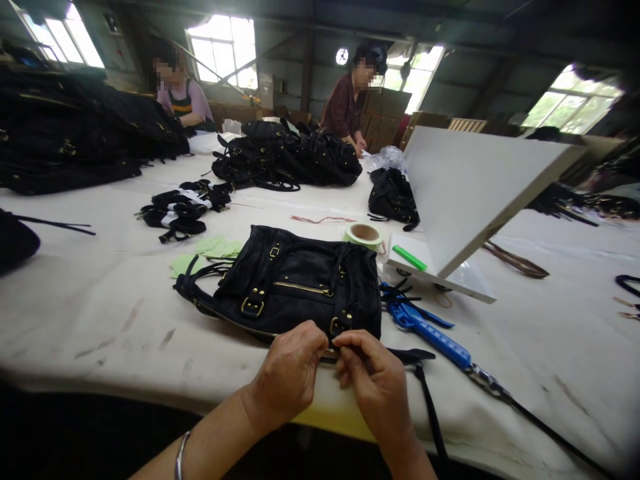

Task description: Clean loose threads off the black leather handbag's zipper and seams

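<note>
Right at the near edge of the white-covered table (100, 293), both hands meet at the bottom rim of a black leather handbag (295, 283). The left hand (290, 373) is curled, its fingertips pinched on the bag's lower edge; a silver bangle (181, 455) sits on that wrist. The right hand (375, 380) pinches the same edge just beside it, thumb and forefinger closed on a small part too hidden to make out. The handbag lies flat in front of the person, gold buckles and a gold zipper facing up, its handles trailing to the left. A black strap (427, 400) runs from under the right hand down over the table edge.

Just right of the bag lies a blue-handled tool (433, 337), with a dark cord leading off from its metal end. Behind the bag sit a roll of pale green tape (363, 235) and some light green paper pieces (213, 252). A white board (470, 193) leans tilted to the right, with a green marker-like item (409, 257) beneath it. Further back are a bundle of black straps (183, 208), a heap of black bags (285, 160), and a larger stack of bags (75, 127) at far left. Two other people (350, 100) work at the far side of the table.
</note>
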`<state>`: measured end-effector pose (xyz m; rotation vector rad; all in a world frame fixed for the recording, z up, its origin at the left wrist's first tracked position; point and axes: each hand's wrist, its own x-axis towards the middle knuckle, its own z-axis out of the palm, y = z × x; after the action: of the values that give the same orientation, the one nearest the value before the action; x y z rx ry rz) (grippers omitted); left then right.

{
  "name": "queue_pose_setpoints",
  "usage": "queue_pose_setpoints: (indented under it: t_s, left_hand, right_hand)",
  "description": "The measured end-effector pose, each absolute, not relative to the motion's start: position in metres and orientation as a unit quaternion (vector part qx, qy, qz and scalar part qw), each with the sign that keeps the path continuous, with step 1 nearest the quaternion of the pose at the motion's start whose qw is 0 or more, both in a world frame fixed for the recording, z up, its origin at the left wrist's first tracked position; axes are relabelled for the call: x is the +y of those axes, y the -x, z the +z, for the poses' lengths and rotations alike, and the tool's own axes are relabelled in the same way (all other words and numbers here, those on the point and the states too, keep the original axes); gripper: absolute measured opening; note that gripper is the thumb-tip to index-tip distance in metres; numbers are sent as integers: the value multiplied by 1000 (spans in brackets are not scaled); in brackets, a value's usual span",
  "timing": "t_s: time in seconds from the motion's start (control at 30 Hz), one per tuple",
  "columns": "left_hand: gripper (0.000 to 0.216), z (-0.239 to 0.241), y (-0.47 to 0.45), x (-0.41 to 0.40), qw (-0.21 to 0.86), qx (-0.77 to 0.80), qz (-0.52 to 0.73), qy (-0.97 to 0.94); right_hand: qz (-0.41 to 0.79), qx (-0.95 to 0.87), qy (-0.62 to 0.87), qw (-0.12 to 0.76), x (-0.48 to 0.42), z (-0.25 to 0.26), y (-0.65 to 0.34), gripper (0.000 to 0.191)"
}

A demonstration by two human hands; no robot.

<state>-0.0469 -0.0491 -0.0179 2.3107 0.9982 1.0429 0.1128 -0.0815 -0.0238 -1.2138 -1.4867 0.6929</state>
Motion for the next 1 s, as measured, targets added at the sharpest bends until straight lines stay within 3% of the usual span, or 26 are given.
queue_pose_setpoints:
  t_s: [0.17,0.4,0.77,1.0]
  left_hand:
    - [25,-12,64,-56,184,336,399,-833]
    - [33,2,101,-50,-24,379,306,-873]
    - [20,-6,77,-64,-4,315,334,-888]
    - [21,-38,65,-39,-85,315,416,-849]
  right_hand:
    - [316,-602,507,530,-87,-21,-114,11]
    - [178,-687,496,500,-96,-14,-109,12]
    - [16,-762,555,333,-94,-18,-92,16]
    - [-27,-740,565,365,-86,-17,-98,20]
